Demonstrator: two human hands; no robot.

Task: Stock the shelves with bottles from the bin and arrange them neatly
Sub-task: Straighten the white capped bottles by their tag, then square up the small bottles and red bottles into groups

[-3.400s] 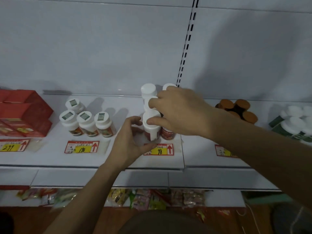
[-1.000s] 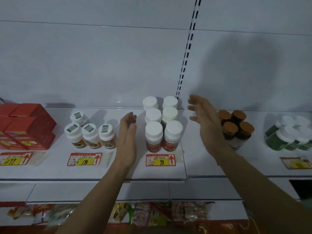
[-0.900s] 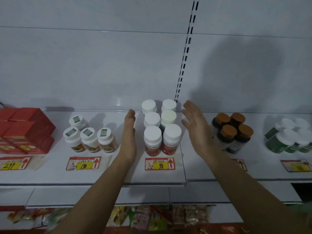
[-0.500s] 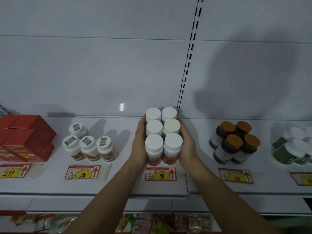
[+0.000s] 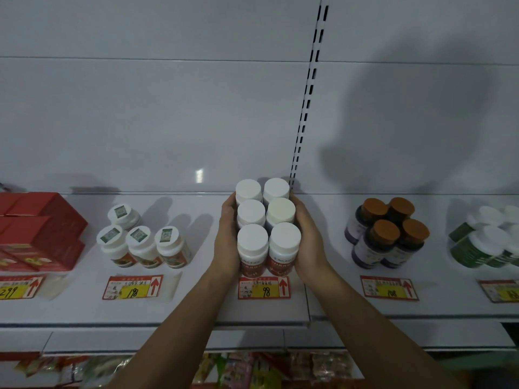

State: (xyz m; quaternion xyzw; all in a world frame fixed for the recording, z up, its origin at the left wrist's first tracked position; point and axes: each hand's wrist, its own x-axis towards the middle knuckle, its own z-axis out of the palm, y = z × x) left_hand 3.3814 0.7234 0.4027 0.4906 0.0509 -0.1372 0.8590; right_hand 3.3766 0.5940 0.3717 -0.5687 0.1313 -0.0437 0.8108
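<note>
The white shelf (image 5: 196, 301) runs the whole width in front of the person, with a slotted upright (image 5: 306, 108) climbing the back wall behind it. On it, largest first at the far left, sit stacked red boxes (image 5: 42, 231). Well to the right stand green bottles (image 5: 486, 242) with white caps, and nearer the middle a cluster of four dark bottles with orange caps (image 5: 386, 234). Left of centre are four small white jars (image 5: 140, 240) with green stickers on their lids.

In the middle stands the block of six white-capped bottles (image 5: 266, 226), upright, two across and three deep, packed so the caps touch; the front pair show red labels, and they stand just behind a red and yellow price tag (image 5: 264, 287) marked 98. The left hand (image 5: 227, 240) lies flat against the block's left side and the right hand (image 5: 309, 240) against its right, fingers together and stretched along the rows, pressing the bottles between the palms without curling around any one of them.

A second ago both hands were held off the block, open, with shelf showing between palm and bottles. Half a second ago they had already closed in on its sides; since then the grip and the rows look the same.
</note>
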